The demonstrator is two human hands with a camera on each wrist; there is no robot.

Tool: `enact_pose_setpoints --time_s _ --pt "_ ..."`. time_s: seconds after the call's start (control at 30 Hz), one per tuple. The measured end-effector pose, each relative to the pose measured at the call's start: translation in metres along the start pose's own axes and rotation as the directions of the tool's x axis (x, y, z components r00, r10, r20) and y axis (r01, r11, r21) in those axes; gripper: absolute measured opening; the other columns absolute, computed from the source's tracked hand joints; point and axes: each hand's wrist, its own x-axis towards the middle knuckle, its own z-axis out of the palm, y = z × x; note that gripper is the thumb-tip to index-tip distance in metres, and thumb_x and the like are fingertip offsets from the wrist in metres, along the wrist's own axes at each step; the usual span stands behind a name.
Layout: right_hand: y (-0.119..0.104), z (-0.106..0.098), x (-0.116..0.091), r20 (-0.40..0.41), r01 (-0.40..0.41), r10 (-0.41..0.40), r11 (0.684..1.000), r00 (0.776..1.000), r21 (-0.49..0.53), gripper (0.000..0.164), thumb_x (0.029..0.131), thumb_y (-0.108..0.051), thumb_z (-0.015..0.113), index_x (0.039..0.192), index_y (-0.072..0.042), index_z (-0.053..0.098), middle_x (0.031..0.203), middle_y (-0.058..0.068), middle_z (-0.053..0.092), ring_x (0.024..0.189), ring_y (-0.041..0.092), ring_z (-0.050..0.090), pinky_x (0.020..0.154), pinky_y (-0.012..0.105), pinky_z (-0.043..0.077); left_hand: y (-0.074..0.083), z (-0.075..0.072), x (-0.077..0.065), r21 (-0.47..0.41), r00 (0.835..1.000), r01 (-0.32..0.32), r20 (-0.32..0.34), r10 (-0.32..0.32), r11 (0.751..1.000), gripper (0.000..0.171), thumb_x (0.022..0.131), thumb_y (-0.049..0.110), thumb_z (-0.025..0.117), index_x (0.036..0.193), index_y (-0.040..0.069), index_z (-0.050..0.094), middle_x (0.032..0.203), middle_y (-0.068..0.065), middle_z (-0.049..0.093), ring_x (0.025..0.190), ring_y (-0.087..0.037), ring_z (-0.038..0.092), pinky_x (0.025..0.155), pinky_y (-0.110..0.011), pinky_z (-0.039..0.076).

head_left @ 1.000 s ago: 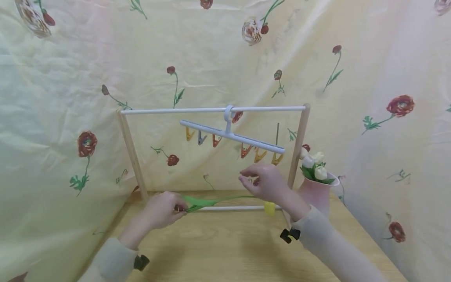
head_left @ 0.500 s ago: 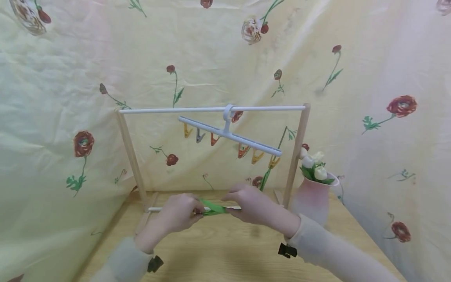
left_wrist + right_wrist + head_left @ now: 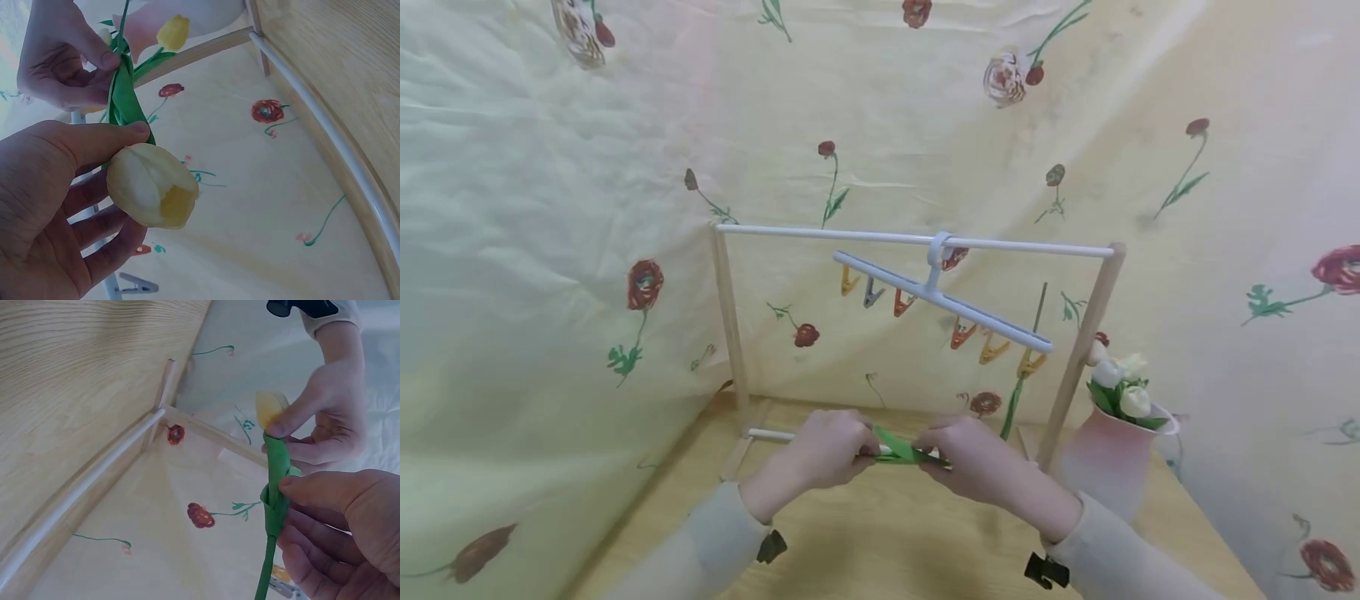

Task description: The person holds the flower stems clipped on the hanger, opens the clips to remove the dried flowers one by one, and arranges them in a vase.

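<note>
A pale yellow tulip [image 3: 153, 187] with green leaves [image 3: 277, 462] is stretched between both hands below the hanger. My left hand [image 3: 835, 450] pinches it just under the bloom, thumb on the green, as the left wrist view shows. Farther down, my right hand [image 3: 977, 462] grips the leaves and stem between thumb and fingers. Above them a light blue clip hanger [image 3: 932, 293] hangs tilted, its right end lower. A second yellow tulip [image 3: 174, 32] hangs bloom down, its stem in the rightmost yellow clip [image 3: 1031, 364]. Its bloom is hidden behind my right hand in the head view.
The hanger hooks over the white top bar [image 3: 827, 235] of a rack with wooden posts [image 3: 730, 325]. A pink and white vase [image 3: 1108, 462] of white tulips stands at the right post. Flowered cloth [image 3: 880, 108] encloses the wooden table [image 3: 880, 533].
My right hand has come down from near the hanger's right end and taken hold of the tulip's leaves. My left hand keeps its pinch. The head view has shifted, moving the scene rightward.
</note>
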Motion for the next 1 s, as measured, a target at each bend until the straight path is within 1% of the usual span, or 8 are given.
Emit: enact_pose_setpoints --time_s 0.2,0.37,0.43,0.53,0.6,0.8,0.9,1.0 --pt "0.001 0.002 -0.004 -0.011 -0.027 0.027 0.997 1.0 -0.067 0.016 0.083 -0.006 0.089 0.094 -0.011 0.079 0.087 -0.002 0.077 0.074 0.005 0.069 0.064 0.017 0.055 0.004 -0.001 0.007 0.014 1.0 -0.018 -0.018 0.018 1.0 0.01 0.09 0.021 0.086 0.082 0.023 0.081 0.08 0.012 0.072 0.07 -0.003 0.059 0.052 -0.015 0.04" --pt "0.002 0.001 -0.007 -0.052 -0.041 0.033 0.988 0.998 -0.149 0.015 0.084 -0.008 0.088 0.089 -0.014 0.076 0.084 -0.004 0.074 0.071 0.006 0.067 0.061 0.019 0.054 0.007 0.0 0.01 -0.013 0.998 -0.007 -0.055 0.006 1.0 0.006 0.089 0.023 0.087 0.085 0.024 0.082 0.083 0.011 0.072 0.07 -0.001 0.058 0.054 -0.013 0.041" --pt "0.003 -0.001 -0.009 -0.064 -0.054 0.043 0.983 0.997 -0.173 0.017 0.084 -0.007 0.088 0.087 -0.016 0.074 0.084 -0.005 0.072 0.069 0.006 0.065 0.059 0.019 0.053 0.007 0.0 0.012 -0.062 0.997 0.003 -0.082 -0.008 0.998 0.005 0.088 0.024 0.088 0.088 0.022 0.083 0.084 0.009 0.072 0.069 -0.001 0.057 0.054 -0.013 0.041" --pt "0.006 -0.007 -0.012 -0.078 -0.079 0.063 0.973 0.995 -0.215 0.021 0.084 -0.007 0.088 0.087 -0.017 0.069 0.084 -0.006 0.068 0.068 0.006 0.063 0.055 0.019 0.051 0.004 0.0 0.012 -0.205 0.991 0.027 -0.126 -0.054 0.978 0.015 0.085 0.023 0.09 0.095 0.014 0.082 0.088 0.004 0.076 0.07 -0.002 0.06 0.06 -0.014 0.047" --pt "0.008 -0.01 -0.012 -0.088 -0.093 0.074 0.969 0.993 -0.23 0.022 0.084 -0.007 0.088 0.089 -0.017 0.069 0.085 -0.006 0.066 0.07 0.008 0.063 0.056 0.021 0.052 0.0 0.0 0.011 -0.319 0.985 0.051 -0.141 -0.1 0.947 0.024 0.083 0.023 0.091 0.101 0.009 0.082 0.09 0.0 0.079 0.072 -0.003 0.064 0.063 -0.016 0.051" --pt "0.019 -0.033 -0.022 -0.136 -0.172 0.149 0.97 0.979 -0.17 0.022 0.084 -0.005 0.086 0.094 -0.018 0.072 0.094 -0.005 0.07 0.079 0.009 0.066 0.063 0.023 0.056 -0.007 0.016 0.019 -0.577 0.964 0.151 -0.093 -0.249 0.802 0.028 0.079 0.023 0.095 0.096 0.007 0.079 0.085 -0.005 0.079 0.069 -0.003 0.065 0.062 -0.019 0.056" --pt "0.03 -0.055 -0.033 -0.215 -0.199 0.168 0.971 0.962 -0.131 0.025 0.081 0.0 0.086 0.096 -0.016 0.073 0.094 -0.003 0.072 0.077 0.011 0.068 0.063 0.023 0.058 -0.002 0.03 0.032 -0.645 0.952 0.205 -0.044 -0.303 0.737 0.025 0.082 0.022 0.093 0.097 0.006 0.079 0.086 -0.009 0.078 0.069 -0.003 0.065 0.063 -0.019 0.057" --pt "0.04 -0.079 -0.039 -0.344 -0.21 0.162 0.972 0.925 -0.107 0.027 0.079 0.007 0.084 0.097 -0.01 0.072 0.09 0.001 0.073 0.074 0.011 0.068 0.062 0.022 0.059 0.006 0.041 0.044 -0.683 0.933 0.262 0.0 -0.359 0.682 0.027 0.085 0.022 0.09 0.105 0.006 0.081 0.093 -0.01 0.08 0.072 -0.004 0.067 0.065 -0.02 0.058"
